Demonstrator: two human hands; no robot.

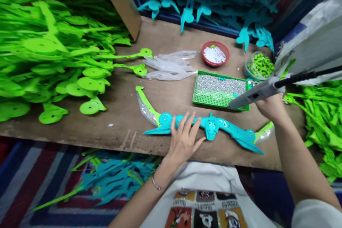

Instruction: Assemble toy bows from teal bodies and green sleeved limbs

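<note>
A toy bow [226,125] with a turquoise body, lime-green ends and clear plastic pieces lies across the table in front of me. My left hand [184,133] rests on its left half, fingers spread over the turquoise part. My right hand [271,107] is closed around a grey electric screwdriver [253,94] with a black cord, its fingers partly hidden. The screwdriver slants down to the left, its tip over the near right part of a green basket [213,102] of small silver screws [221,84]. Whether the tip touches a screw I cannot tell.
Lime-green parts [40,46] are heaped at left, more [323,124] at right. Turquoise parts [187,16] fill a crate behind. Clear plastic pieces [171,65], a red basket [216,62] of white pieces and a tub [259,66] of green pieces stand farther back. Assembled pieces [114,176] lie below the table edge.
</note>
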